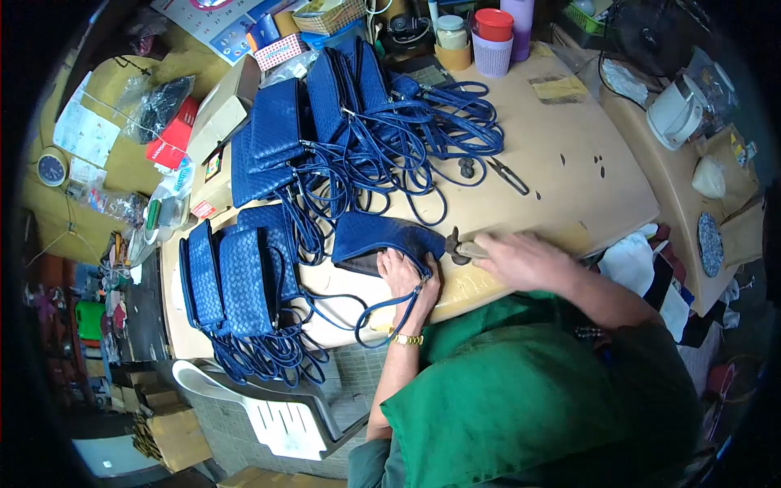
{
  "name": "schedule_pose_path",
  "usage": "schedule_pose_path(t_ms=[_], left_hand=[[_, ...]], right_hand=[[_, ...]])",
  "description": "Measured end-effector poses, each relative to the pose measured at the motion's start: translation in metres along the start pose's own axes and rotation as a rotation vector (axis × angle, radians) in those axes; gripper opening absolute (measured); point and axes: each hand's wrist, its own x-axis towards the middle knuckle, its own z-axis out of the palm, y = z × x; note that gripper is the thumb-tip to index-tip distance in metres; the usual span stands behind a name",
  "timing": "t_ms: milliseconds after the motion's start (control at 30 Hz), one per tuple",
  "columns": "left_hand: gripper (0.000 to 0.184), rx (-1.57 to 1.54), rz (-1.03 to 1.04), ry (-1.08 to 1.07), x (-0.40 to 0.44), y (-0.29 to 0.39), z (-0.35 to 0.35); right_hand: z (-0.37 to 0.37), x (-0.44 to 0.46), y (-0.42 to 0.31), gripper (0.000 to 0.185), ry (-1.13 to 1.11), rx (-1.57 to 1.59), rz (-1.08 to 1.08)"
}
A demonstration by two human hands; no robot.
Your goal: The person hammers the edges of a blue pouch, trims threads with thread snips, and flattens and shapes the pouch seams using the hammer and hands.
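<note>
A dark blue woven pouch lies at the front of the table, its mouth facing me and its strap looped beside my wrist. My left hand is at that mouth, gripping the pouch, with some fingertips hidden in it. Just right of the pouch, my right hand is wrapped round the short handle of a hammer. The hammer's dark head is close to the pouch's right end; I cannot tell whether they touch. The right hand is slightly blurred.
Stacked blue pouches with tangled straps fill the back left, and more pouches lie at the left front. Thread snips rest beyond my right hand. Cups stand at the back; a white chair is below the left edge.
</note>
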Motion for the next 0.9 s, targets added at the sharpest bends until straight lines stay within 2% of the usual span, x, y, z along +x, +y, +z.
schedule_pose_path(t_ms=[67,133,167,233,300,400,467,533,567,600,667,700,800,867,900], left_hand=[[0.038,0.006,0.007,0.008,-0.002,-0.003,0.0],[0.041,0.002,-0.007,-0.022,-0.004,-0.002,-0.002],[0.041,0.002,-0.009,-0.026,-0.007,-0.002,-0.003],[0.051,0.043,0.013,-0.075,-0.005,-0.003,-0.004],[0.049,0.054,0.019,-0.057,-0.006,-0.005,-0.003],[0.046,0.038,0.039,-0.053,-0.004,-0.007,-0.002],[0.044,0.019,0.05,-0.058,-0.005,-0.008,-0.008],[0.045,-0.07,0.038,-0.204,-0.002,-0.006,-0.019],[0.046,-0.072,0.138,-0.183,-0.005,-0.02,-0.013],[0.046,-0.071,0.13,-0.187,-0.006,-0.023,-0.018],[0.048,-0.151,0.162,-0.238,-0.004,-0.024,-0.025],[0.05,-0.152,0.158,-0.27,-0.003,-0.023,-0.027],[0.052,-0.133,0.168,-0.236,-0.004,-0.029,-0.027],[0.053,-0.164,0.135,-0.287,-0.005,-0.032,-0.031],[0.053,-0.185,0.167,-0.288,-0.002,-0.029,-0.036]], right_hand=[[-0.013,0.001,-0.01,0.035,-0.023,0.03,0.015],[-0.006,0.002,-0.017,0.035,0.172,0.226,0.152],[0.005,0.008,-0.011,0.033,0.063,0.144,0.191],[0.005,0.003,-0.004,0.033,0.047,0.106,0.13],[0.004,0.001,-0.003,0.033,0.031,0.067,0.072],[0.005,-0.002,-0.012,0.034,0.315,0.099,0.06],[0.02,0.005,0.003,0.032,0.269,0.028,0.034],[0.005,0.004,0.005,0.031,0.102,-0.045,-0.006],[-0.006,0.004,0.003,0.029,0.081,-0.058,0.01],[-0.003,0.004,-0.001,0.029,0.072,-0.056,0.008],[0.003,0.004,-0.009,0.029,0.379,0.056,-0.023],[0.013,0.009,-0.005,0.03,0.268,0.039,-0.033],[0.013,0.012,0.002,0.032,0.121,-0.039,-0.082],[-0.003,0.009,-0.009,0.034,0.084,-0.083,-0.074],[-0.003,0.008,-0.014,0.033,0.166,0.0,-0.066]])
